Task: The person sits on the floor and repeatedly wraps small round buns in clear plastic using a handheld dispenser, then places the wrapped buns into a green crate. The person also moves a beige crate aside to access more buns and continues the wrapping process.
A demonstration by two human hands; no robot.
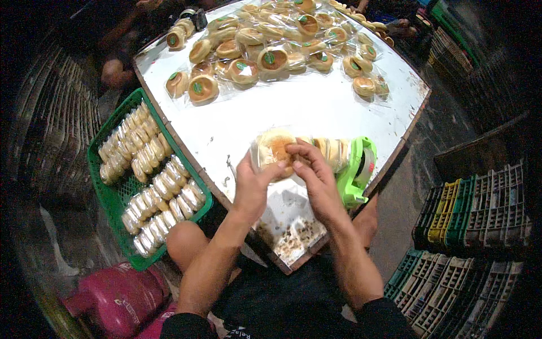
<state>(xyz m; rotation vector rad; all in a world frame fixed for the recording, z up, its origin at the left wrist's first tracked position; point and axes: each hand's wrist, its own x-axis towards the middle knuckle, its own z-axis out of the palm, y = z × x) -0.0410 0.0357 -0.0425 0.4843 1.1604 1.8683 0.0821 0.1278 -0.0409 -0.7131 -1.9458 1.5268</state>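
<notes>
Above the near corner of the white tabletop (279, 112), a round, flat bun in a clear plastic wrapper (274, 146) is held between both hands. My left hand (254, 182) grips its left side, with the thumb across the front. The fingers and thumb of my right hand (315, 178) pinch the wrapper at its right side. Just beyond the right hand, a row of wrapped buns (334, 150) stands on edge, partly hidden. Against its right end is a bright green tape dispenser (355, 182) with a roll of tape.
Many bagged buns with green labels (273, 59) lie across the table's far part. Left of the table, a green plastic basket (95, 169) holds rows of wrapped buns. A pink gas cylinder (123, 296) is at lower left; stacked plastic crates (493, 207) stand right. Other people's hands (116, 72) show beyond the table's edge.
</notes>
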